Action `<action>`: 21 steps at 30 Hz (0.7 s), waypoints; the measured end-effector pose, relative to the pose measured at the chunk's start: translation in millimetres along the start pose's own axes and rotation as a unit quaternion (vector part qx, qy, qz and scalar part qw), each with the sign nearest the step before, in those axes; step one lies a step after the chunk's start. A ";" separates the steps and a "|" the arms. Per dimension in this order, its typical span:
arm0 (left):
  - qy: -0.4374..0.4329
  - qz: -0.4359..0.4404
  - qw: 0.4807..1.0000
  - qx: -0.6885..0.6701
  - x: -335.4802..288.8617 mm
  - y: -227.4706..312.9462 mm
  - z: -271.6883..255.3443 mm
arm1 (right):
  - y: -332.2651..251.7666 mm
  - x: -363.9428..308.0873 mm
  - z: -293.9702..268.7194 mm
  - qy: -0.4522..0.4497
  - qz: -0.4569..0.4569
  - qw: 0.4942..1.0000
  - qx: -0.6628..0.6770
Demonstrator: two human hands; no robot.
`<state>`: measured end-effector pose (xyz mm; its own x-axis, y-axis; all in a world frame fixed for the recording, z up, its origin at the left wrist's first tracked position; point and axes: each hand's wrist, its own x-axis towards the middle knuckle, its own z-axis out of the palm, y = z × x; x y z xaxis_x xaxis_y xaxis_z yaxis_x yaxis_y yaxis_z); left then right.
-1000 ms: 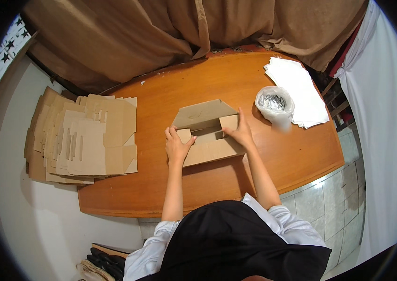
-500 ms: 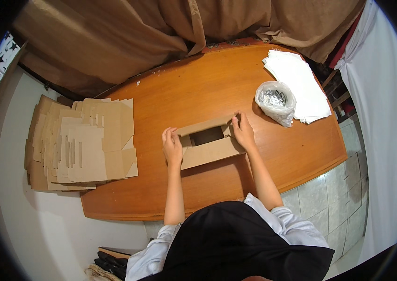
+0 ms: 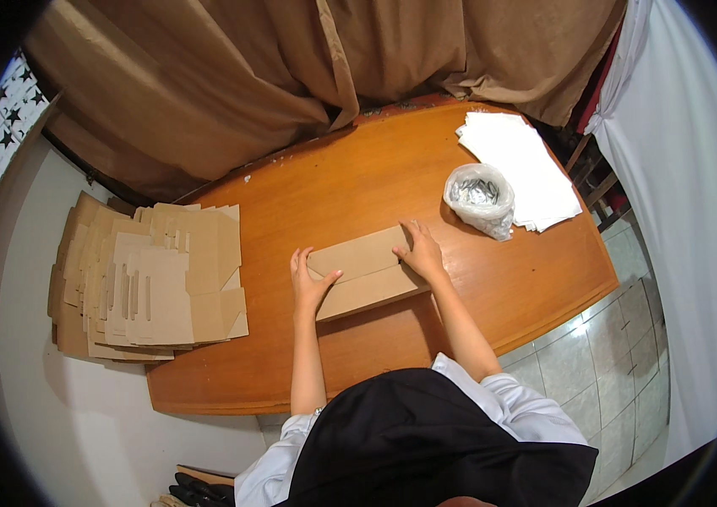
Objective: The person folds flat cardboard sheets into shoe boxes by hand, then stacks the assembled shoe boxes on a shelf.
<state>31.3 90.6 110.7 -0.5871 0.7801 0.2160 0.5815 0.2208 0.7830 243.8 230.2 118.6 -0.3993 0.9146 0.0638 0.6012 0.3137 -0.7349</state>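
A small brown cardboard box lies on the wooden table in front of me, its two long top flaps folded in and meeting along a seam. My left hand grips its left end, the thumb over the top and the fingers at the side. At the opposite end, my right hand holds the box with the thumb on the flaps and the fingers along the far corner. The inside of the box is hidden under the flaps.
Flat, cut cardboard blanks are stacked at the table's left. Toward the right stands a clear plastic bag with small metallic pieces in it. White paper sheets lie behind it, near the right edge of the wooden table.
The box's top flaps have come down over the dark opening and now meet. Both thumbs have moved inward onto them. The view has shifted slightly.
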 end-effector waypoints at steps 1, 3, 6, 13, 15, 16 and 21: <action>-0.007 -0.003 0.999 0.035 -2.6 4.3 -1.4 | 2.4 -0.6 -0.3 0.005 -0.004 1.000 -0.002; -0.011 -0.003 0.998 0.068 -3.1 13.4 -1.0 | 7.4 -0.3 -0.6 0.002 -0.013 1.000 -0.011; -0.033 -0.034 0.991 0.127 -5.6 23.5 -3.4 | 11.1 -1.0 -3.2 0.009 -0.038 0.999 -0.009; 0.048 -0.042 0.995 0.083 -6.7 11.2 3.0 | 8.2 -4.2 -3.0 0.054 -0.081 0.995 0.005; 0.114 -0.073 0.991 0.018 -10.0 5.4 3.0 | 7.6 -8.3 -1.8 0.059 -0.085 0.994 0.031; 0.080 -0.156 0.984 0.010 -12.0 15.9 -1.2 | 8.9 -9.7 -4.3 0.065 -0.084 0.993 0.056; 0.056 -0.163 0.966 -0.191 -14.5 -11.4 -8.3 | 0.8 -23.1 -10.5 0.146 -0.108 0.976 0.123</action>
<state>28.5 71.9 103.5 -0.7733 0.6332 -0.0334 0.1176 0.1949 0.9737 260.8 212.0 123.6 -0.2633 0.8785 0.3985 0.3261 0.4698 -0.8203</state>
